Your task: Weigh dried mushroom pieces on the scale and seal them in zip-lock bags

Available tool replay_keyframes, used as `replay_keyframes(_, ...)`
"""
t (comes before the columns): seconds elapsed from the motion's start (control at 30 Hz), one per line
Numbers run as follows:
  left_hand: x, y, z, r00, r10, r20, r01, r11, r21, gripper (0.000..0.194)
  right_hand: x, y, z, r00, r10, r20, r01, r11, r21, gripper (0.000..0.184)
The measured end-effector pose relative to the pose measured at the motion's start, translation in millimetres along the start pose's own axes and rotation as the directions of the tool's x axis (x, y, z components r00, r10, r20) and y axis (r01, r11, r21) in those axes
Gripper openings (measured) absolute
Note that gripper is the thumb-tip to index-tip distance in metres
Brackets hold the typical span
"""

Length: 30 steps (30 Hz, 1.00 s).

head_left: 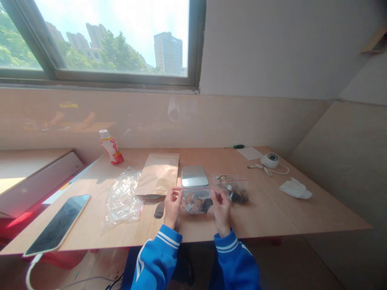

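Observation:
My left hand [173, 207] and my right hand [220, 210] both pinch the red-lined top edge of a clear zip bag [196, 202], which holds printed cards and dark items. The bag rests low over the wooden table [272, 209], its contents partly hidden by my fingers. Behind my right hand lies a second zip bag [231, 187] with dark items inside. A flat silver scale [194, 175] sits just beyond the held bag. Left of my left hand are a kraft paper envelope [157, 174], a crumpled clear plastic bag [123, 197] and a small dark object [159, 210].
A smartphone [57, 224] with a white cable lies at the near left. A drink bottle [111, 147] stands at the back. On the right are a white dome camera [269, 160] with its cord, white tissue [295, 189], paper [250, 153] and a green-handled tool [238, 146].

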State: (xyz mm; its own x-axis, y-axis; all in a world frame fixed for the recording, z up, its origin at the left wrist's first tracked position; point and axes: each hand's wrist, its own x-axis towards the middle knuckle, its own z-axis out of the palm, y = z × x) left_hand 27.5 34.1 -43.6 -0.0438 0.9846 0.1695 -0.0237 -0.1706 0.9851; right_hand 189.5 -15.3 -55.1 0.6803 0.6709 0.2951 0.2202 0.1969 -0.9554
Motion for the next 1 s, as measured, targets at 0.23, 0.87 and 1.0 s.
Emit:
replay_keyframes(0.23, -1, 1, 0.3, 1.000, -0.006, 0.004, 0.006, 1.000, 0.010, 0.032, 0, 3, 0, 1.000, 0.003, 0.001, -0.003, 1.000, 0.019, 0.033)
replay_keyframes(0.87, -3, -2, 0.2, 0.997, -0.027, 0.067, 0.026, 1.000, 0.010, 0.035, -3, -9, 1, 0.983, 0.119, 0.139, -0.143, 0.973, 0.183, 0.032)
replay_keyframes(1.0, -4, 1, 0.5, 0.997, -0.042, 0.067, 0.042, 0.999, 0.006, 0.036, -4, -10, 2, 0.972, 0.137, 0.193, -0.180, 0.958, 0.223, 0.032)
